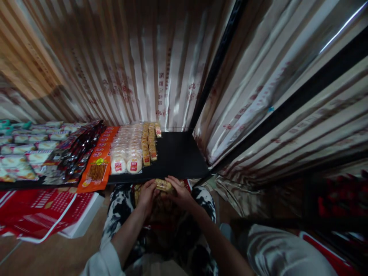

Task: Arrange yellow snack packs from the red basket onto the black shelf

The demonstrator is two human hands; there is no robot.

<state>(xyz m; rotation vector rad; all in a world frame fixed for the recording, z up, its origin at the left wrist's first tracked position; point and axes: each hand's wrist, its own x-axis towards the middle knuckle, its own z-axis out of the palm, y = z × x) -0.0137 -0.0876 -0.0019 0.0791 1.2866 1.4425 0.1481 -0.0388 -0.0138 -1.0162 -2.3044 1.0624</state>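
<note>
My left hand (147,196) and my right hand (181,194) are together just below the front edge of the black shelf (181,157). Between them is a small yellowish packaged snack (163,185), with the fingers of both hands closed on its ends. Under my hands, between my knees, lies a dim heap of similar packets (165,203), partly covered by my arms. On the shelf, rows of small yellow packaged snacks (146,151) stand beside columns of round white wrapped cakes (133,165).
Orange snack packets (96,168), dark shiny pouches (73,161) and white-green packets (20,161) fill the shelf's left part. A red box (46,211) stands on the floor below. Black rack posts (215,65) and hanging plastic sheeting (161,76) border the shelf.
</note>
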